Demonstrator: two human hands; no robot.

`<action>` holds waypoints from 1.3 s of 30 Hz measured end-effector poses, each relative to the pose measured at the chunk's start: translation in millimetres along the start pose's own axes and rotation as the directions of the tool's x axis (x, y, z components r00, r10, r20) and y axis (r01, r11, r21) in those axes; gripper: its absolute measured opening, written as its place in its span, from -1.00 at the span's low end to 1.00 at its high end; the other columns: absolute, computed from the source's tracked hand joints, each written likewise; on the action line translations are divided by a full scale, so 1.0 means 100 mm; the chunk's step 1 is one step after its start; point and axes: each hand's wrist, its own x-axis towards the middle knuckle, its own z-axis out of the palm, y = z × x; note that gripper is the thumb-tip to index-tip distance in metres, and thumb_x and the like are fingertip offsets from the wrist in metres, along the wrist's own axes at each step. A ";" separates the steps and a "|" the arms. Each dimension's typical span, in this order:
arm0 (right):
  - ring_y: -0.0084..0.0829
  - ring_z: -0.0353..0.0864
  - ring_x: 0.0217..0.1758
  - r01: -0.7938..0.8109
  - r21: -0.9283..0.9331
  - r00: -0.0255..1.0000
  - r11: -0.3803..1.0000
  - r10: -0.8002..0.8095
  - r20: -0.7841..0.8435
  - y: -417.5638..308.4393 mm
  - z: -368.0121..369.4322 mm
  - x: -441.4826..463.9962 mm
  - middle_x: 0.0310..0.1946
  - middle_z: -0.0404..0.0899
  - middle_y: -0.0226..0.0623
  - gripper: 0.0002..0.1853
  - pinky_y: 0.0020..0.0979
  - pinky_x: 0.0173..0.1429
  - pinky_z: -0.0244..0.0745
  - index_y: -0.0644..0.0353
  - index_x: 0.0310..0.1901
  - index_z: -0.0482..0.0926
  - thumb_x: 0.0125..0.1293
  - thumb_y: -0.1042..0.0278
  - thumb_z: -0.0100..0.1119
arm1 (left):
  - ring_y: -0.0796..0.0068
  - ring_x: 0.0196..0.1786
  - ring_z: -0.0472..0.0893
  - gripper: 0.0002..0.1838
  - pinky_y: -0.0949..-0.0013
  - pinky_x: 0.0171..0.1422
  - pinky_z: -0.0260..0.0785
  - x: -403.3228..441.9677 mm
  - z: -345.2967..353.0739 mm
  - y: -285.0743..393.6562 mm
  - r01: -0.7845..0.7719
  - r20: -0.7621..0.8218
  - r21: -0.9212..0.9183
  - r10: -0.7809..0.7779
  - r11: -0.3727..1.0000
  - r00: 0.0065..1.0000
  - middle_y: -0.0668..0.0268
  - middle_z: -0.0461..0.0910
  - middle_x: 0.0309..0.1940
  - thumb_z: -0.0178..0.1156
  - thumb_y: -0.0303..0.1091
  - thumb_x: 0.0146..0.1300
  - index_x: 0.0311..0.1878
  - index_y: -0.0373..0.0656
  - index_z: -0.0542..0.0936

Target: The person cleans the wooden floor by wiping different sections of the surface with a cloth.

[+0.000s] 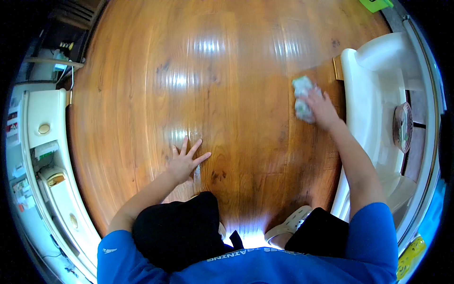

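My left hand (184,163) rests on the shiny wooden floor (241,113) with its fingers spread, holding nothing. Farther out to the right, my right hand (323,109) has its fingers over a bunched, pale cloth (301,90) with green and grey patches. The cloth lies against the floorboards, slightly smeared by motion, and the hand covers part of it. A dull, wet-looking streak shows on the boards around the cloth.
A white cabinet with drawers (45,113) lines the left side. On the right stands a white curved furniture piece (350,85), close to my right arm, with a round patterned item (403,127) on it. A green object (376,4) is at the top right. My shoe (295,220) is below.
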 end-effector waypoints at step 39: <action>0.11 0.16 0.40 -0.032 0.524 0.955 0.851 0.180 -0.234 -2.32 0.23 -0.43 0.29 0.22 0.14 -0.28 -0.05 0.46 0.10 0.28 0.28 0.24 0.05 0.50 0.32 | 0.01 0.48 0.09 -0.22 -0.26 0.34 0.11 -0.03 0.00 0.22 -0.181 -0.578 -0.244 0.007 0.953 0.816 0.20 0.16 0.42 0.44 -0.02 -0.07 0.27 0.09 0.40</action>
